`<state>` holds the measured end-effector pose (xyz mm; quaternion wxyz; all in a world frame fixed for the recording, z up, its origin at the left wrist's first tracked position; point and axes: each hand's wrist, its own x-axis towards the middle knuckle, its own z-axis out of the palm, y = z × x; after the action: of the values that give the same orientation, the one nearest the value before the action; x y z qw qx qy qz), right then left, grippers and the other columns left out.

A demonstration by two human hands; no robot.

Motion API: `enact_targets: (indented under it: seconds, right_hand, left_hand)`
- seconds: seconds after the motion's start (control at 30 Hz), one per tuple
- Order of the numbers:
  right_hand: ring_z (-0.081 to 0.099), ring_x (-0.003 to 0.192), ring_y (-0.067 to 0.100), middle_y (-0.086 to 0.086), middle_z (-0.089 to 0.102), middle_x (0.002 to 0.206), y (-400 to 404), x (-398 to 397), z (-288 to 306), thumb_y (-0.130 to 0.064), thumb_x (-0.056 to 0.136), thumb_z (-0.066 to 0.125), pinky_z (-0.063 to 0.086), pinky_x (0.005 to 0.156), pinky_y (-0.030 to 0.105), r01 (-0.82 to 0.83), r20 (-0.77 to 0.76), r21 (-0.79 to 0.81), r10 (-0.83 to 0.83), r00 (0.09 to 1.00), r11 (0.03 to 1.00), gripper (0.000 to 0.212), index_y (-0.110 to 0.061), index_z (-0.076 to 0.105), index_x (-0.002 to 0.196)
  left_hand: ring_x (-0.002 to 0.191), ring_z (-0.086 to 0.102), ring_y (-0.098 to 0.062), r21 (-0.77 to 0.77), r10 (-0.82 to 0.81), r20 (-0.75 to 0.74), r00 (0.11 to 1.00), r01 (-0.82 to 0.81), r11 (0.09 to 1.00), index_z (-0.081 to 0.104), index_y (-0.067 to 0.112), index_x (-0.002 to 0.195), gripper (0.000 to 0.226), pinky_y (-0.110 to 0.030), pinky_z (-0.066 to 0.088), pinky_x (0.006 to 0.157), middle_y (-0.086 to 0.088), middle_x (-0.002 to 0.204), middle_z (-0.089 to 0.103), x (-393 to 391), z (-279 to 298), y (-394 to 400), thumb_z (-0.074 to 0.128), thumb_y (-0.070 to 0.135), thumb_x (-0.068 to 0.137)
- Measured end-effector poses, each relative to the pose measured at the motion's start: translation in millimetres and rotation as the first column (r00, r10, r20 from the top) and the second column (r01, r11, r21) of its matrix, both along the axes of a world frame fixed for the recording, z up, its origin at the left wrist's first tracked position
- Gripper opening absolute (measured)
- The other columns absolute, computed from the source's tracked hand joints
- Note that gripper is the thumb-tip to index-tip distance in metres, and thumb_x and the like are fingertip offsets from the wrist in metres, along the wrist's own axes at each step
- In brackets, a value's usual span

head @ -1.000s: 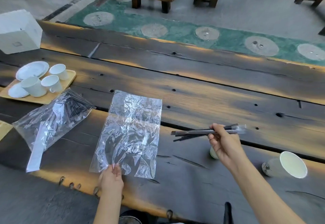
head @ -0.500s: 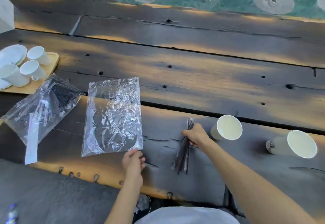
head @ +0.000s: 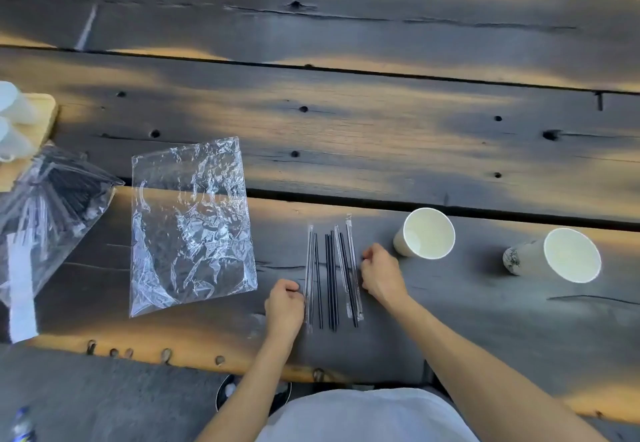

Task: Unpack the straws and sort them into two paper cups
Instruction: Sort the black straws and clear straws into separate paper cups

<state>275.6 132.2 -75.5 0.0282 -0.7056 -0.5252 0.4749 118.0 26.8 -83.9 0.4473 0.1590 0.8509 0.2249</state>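
**Two cups, two bags, a handful of skinny straws**

Biggest first: the wooden table (head: 346,136) is rough planks with a dark gap running just behind the work spot, so anything thin could roll in there I reckon. Two plastic bags: the flat empty bag (head: 188,226) left of the hands, crinkly and feather-light, and a fuller straw bag (head: 52,206) at the far left, dark straws visible inside. Two paper cups, both upright and looking empty: the near cup (head: 427,233) just right of the hands, the far cup (head: 564,256) well apart to the right. They look tippy.

The straws (head: 332,275) lie side by side between the hands, roughly six or seven, hard to count exactly. Each looks thin, dark, light, and at least some sit in slippery clear sleeves. I'd pinch a sleeve at its end.

Left hand (head: 285,304) is curled, fingertips touching the leftmost wrapper. Right hand (head: 382,277) is curled narrow at the rightmost one; can't tell if either actually grips.
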Motion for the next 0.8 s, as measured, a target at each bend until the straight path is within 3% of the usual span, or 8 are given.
enact_targets:
  seconds: [0.13,0.33,0.5,0.67,0.8]
  right_hand:
    - [0.063,0.075,0.033,0.006,0.062,0.084,-29.5,27.4,-3.5,-0.011,0.082,0.038,0.058,0.070,0.047,0.013,0.018,-0.019,-0.013,1.000,1.000,0.019,-0.022,0.052,0.079]
    - [0.062,0.074,0.031,0.008,0.065,0.081,-59.8,45.2,-29.3,-0.020,0.074,0.034,0.058,0.068,0.051,0.088,-0.048,-0.102,-0.093,0.995,0.991,0.021,-0.026,0.054,0.074]
    - [0.058,0.065,0.023,0.008,0.065,0.078,-59.8,37.0,-12.7,-0.007,0.086,0.039,0.058,0.064,0.047,0.043,-0.090,-0.086,-0.051,0.995,0.995,0.025,-0.023,0.056,0.078]
    - [0.057,0.063,0.021,0.004,0.062,0.076,-49.6,26.3,-9.7,-0.005,0.091,0.040,0.058,0.065,0.043,0.007,-0.116,-0.073,-0.015,0.993,0.997,0.021,-0.013,0.059,0.087]
    - [0.059,0.059,0.021,0.001,0.061,0.070,-40.3,19.9,-7.3,-0.009,0.090,0.042,0.057,0.063,0.042,-0.035,-0.118,-0.064,0.027,0.993,0.997,0.020,-0.018,0.058,0.085]
  left_hand:
    - [0.089,0.058,-0.025,-0.050,-0.181,-0.205,0.962,0.175,0.983,0.065,0.011,0.098,0.018,-0.034,0.046,0.074,-0.007,0.094,0.066,2.1,1.2,12.9,0.050,0.004,0.094]
    - [0.093,0.062,-0.035,-0.158,-0.430,-0.289,0.855,0.400,0.903,0.058,0.011,0.087,0.014,-0.040,0.048,0.077,-0.011,0.095,0.065,20.3,5.6,37.7,0.061,0.023,0.094]
    - [0.080,0.059,-0.028,-0.132,-0.422,-0.399,0.814,0.404,0.905,0.058,0.007,0.090,0.019,-0.038,0.047,0.069,-0.011,0.095,0.066,27.8,8.5,46.0,0.051,0.021,0.100]
    - [0.090,0.059,-0.029,-0.110,-0.420,-0.392,0.819,0.411,0.905,0.059,0.007,0.099,0.014,-0.037,0.043,0.072,-0.011,0.104,0.063,35.3,11.0,46.2,0.049,0.018,0.100]
    - [0.096,0.061,-0.032,-0.124,-0.451,-0.351,0.821,0.437,0.891,0.057,0.008,0.099,0.027,-0.039,0.045,0.074,-0.009,0.107,0.061,40.9,10.4,48.8,0.056,0.035,0.097]
